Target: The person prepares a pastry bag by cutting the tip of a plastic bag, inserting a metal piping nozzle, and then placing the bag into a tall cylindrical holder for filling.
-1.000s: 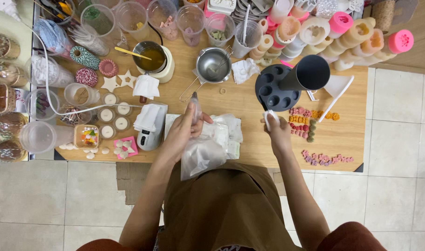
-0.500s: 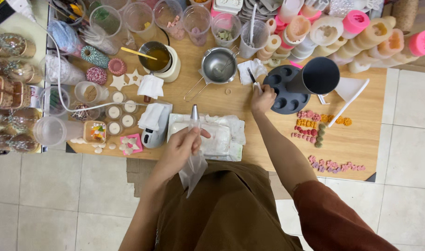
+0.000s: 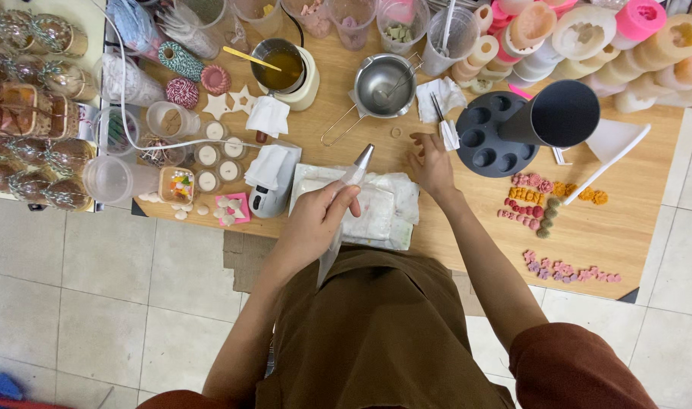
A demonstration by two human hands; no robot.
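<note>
**Hands at a busy craft counter**

The left hand (image 3: 319, 216) is in the middle of the frame. Its fingers are closed tight around a piping bag (image 3: 344, 198). The bag has a silver metal tip that points up toward the top of the frame. The soft end of the bag hangs down past the counter edge, over the brown apron (image 3: 376, 326).

Under the bag lies a white cloth (image 3: 387, 208) on the wooden counter (image 3: 634, 220).

The right hand (image 3: 431, 163) rests flat on the counter, just right of the cloth. Its fingers are spread a little and hold nothing. They are close to a small folded white paper (image 3: 449, 135) and a dark round mold (image 3: 488, 140) with cup holes in it. A black cone shape (image 3: 554, 115) lies on the right side of the mold.

Right of the hand, small pink, red and orange flower shapes (image 3: 535, 198) sit in rows. More pink ones (image 3: 567, 269) lie lower right.

At the top middle are a small metal pot (image 3: 384, 82) and a cup of yellow liquid (image 3: 284, 67). Little round white cups (image 3: 217, 155) sit at the left. White and pink molds (image 3: 588, 30) fill the upper right.
</note>
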